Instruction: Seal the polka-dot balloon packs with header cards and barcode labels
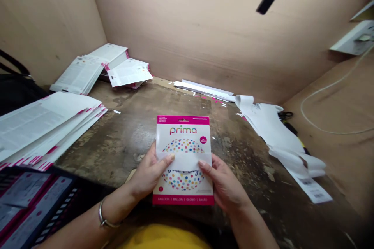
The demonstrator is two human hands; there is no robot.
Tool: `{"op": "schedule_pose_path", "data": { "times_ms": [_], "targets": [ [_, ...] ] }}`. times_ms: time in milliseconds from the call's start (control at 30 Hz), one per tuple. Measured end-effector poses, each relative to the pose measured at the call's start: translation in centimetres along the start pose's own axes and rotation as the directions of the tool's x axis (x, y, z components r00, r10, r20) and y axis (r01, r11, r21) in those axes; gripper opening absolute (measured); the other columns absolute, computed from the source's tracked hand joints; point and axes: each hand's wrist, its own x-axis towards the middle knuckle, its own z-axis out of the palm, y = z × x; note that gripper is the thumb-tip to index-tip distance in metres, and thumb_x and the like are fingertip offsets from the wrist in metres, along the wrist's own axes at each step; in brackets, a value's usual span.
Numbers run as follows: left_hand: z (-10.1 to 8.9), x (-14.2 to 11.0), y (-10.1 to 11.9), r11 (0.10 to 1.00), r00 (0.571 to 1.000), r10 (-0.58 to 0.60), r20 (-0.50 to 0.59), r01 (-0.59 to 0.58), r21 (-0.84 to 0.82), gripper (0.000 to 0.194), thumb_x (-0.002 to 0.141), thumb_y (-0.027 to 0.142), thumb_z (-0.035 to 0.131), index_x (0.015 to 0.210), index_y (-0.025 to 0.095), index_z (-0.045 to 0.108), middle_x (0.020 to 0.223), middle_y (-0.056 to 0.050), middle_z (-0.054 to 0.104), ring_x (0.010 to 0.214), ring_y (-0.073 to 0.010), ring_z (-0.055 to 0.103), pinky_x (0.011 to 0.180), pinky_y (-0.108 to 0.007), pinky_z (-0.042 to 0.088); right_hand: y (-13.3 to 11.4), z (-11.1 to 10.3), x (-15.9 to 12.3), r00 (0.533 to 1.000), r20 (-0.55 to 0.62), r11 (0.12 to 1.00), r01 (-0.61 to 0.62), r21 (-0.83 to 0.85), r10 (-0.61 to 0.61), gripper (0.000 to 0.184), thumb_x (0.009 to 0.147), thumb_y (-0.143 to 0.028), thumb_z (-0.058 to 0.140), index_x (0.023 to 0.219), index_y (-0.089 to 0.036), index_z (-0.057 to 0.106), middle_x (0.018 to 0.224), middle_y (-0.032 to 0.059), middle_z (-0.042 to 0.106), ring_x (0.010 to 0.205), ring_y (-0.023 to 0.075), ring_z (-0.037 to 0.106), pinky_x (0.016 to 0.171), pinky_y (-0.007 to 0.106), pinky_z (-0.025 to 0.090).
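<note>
Upright in front of me is a balloon packet (184, 183), white with pink bands at top and bottom and a dotted round balloon printed on it. A plain white paper strip (187, 161) lies across its middle and covers part of the print. My left hand (150, 169) grips the packet's left side, its thumb pressing on the strip. On the right side my right hand (224, 181) holds it the same way, thumb on the strip's other end. The fingers of both hands are hidden behind the packet.
Stacks of white packets (78, 72) lie at the back left, with a larger pile (43, 120) nearer. A long curled label strip (280, 136) runs down the right side, beside scissors (285, 115). Flat paper strips (204, 90) lie along the back wall. A crate (55, 210) stands lower left.
</note>
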Motion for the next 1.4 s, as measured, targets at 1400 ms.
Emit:
{"op": "schedule_pose_path", "data": {
  "times_ms": [1400],
  "targets": [
    [-1.7, 2.6, 0.0, -0.445, 0.905, 0.192, 0.38, -0.265, 0.856, 0.019, 0.084, 0.005, 0.043, 0.078, 0.015, 0.057, 0.083, -0.007, 0.06, 0.078, -0.0204, 0.056, 0.073, -0.033, 0.048, -0.1, -2.7, 0.0, 0.825, 0.206, -0.24, 0.088, -0.967, -0.527, 0.032, 0.087, -0.035, 0.05, 0.11, -0.018, 0.064, 0.112, 0.014, 0.065, 0.107, 0.0316, 0.058, 0.088, 0.05, 0.048]
  ]
}}
